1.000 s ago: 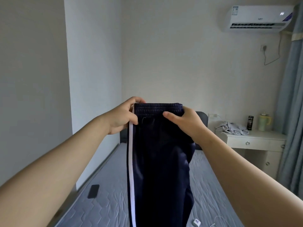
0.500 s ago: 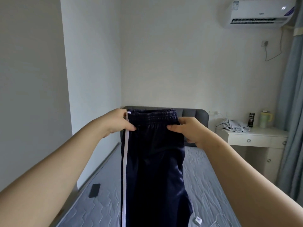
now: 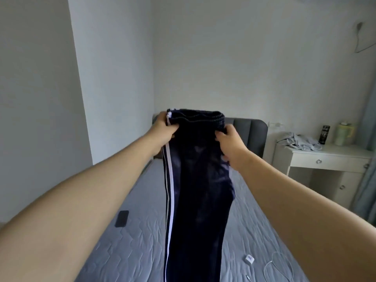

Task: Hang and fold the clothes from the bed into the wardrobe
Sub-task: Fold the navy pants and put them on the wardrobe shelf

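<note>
Both arms reach forward, and the hands hold up a pair of dark navy trousers (image 3: 199, 190) by the waistband. The left hand (image 3: 164, 129) grips the corner with the white side stripes, fingers curled round the cloth. The right hand (image 3: 227, 141) pinches the other corner, with its thumb on the near side. The trousers hang straight down between the forearms, above the grey quilted bed (image 3: 142, 241). A dark phone (image 3: 122, 218) lies on the mattress to the left, and a white charger plug (image 3: 249, 259) and a thin white cable (image 3: 278, 269) lie to the right. A white counter (image 3: 335, 155) beside the headboard (image 3: 250, 135) carries a crumpled grey cloth (image 3: 301, 141), a dark can (image 3: 324, 134) and a pale green jug (image 3: 344, 134).
</note>
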A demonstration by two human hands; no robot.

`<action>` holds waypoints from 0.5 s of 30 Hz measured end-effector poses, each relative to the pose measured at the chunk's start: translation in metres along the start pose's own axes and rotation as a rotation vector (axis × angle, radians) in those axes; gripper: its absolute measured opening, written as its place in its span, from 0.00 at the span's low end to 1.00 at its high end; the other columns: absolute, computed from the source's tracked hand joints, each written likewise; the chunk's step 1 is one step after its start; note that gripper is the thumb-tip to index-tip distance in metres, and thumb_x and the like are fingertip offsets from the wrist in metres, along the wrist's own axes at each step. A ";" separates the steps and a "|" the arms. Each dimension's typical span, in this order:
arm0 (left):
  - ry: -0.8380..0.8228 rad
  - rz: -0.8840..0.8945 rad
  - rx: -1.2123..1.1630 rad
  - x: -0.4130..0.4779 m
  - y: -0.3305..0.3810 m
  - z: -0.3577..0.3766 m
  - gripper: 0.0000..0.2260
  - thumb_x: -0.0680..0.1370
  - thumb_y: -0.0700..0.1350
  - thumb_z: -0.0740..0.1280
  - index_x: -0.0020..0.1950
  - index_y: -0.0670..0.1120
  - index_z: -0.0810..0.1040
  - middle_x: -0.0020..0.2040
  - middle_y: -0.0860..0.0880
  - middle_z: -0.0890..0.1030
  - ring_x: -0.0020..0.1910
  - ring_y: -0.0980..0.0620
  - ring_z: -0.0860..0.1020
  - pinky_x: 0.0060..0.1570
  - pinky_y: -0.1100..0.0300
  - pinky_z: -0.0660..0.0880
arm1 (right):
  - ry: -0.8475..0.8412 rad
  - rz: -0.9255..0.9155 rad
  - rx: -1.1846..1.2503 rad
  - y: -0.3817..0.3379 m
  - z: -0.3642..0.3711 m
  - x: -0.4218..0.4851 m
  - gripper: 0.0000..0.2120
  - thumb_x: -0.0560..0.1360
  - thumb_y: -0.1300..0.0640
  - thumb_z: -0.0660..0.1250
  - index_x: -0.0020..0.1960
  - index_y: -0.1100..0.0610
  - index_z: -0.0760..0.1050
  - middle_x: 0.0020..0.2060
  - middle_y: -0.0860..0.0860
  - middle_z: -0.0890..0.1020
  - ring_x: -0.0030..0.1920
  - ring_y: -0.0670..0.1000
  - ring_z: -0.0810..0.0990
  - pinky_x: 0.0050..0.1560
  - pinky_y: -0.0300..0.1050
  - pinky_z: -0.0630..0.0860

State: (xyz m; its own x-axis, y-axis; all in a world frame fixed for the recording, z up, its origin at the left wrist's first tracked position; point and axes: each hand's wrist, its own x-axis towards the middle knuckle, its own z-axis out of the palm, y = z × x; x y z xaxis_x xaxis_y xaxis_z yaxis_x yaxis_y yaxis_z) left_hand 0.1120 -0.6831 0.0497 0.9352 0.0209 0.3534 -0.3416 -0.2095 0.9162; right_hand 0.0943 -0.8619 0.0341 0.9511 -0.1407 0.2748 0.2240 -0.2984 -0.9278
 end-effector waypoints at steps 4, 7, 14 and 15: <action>0.002 0.198 0.011 0.011 0.047 -0.022 0.11 0.79 0.41 0.61 0.58 0.53 0.65 0.45 0.56 0.73 0.44 0.54 0.74 0.37 0.68 0.69 | 0.057 -0.189 0.093 -0.040 -0.004 0.010 0.07 0.79 0.54 0.57 0.43 0.46 0.66 0.38 0.47 0.73 0.38 0.47 0.71 0.40 0.43 0.71; 0.003 0.257 0.013 0.004 0.062 -0.036 0.10 0.80 0.42 0.60 0.57 0.54 0.64 0.45 0.57 0.73 0.46 0.53 0.74 0.40 0.67 0.69 | 0.059 -0.252 0.128 -0.057 -0.006 0.000 0.07 0.79 0.54 0.57 0.44 0.45 0.66 0.40 0.47 0.74 0.42 0.48 0.73 0.46 0.45 0.73; -0.025 0.261 -0.059 -0.043 0.059 -0.053 0.10 0.80 0.41 0.61 0.59 0.50 0.66 0.49 0.55 0.74 0.50 0.53 0.77 0.38 0.73 0.72 | 0.072 -0.245 0.162 -0.060 0.001 -0.051 0.07 0.77 0.56 0.59 0.44 0.45 0.69 0.43 0.47 0.77 0.48 0.51 0.77 0.57 0.52 0.75; -0.029 0.246 -0.073 -0.051 0.055 -0.055 0.09 0.79 0.41 0.62 0.58 0.50 0.66 0.48 0.54 0.75 0.49 0.53 0.77 0.39 0.72 0.73 | 0.077 -0.233 0.167 -0.057 0.002 -0.060 0.07 0.77 0.56 0.60 0.44 0.44 0.69 0.44 0.47 0.77 0.50 0.52 0.77 0.57 0.53 0.75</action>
State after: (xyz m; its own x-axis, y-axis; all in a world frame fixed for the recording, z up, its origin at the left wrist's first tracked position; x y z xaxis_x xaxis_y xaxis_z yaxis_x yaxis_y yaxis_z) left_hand 0.0399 -0.6421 0.0924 0.8249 -0.0499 0.5631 -0.5643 -0.1335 0.8147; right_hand 0.0252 -0.8349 0.0699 0.8528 -0.1594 0.4973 0.4719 -0.1725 -0.8646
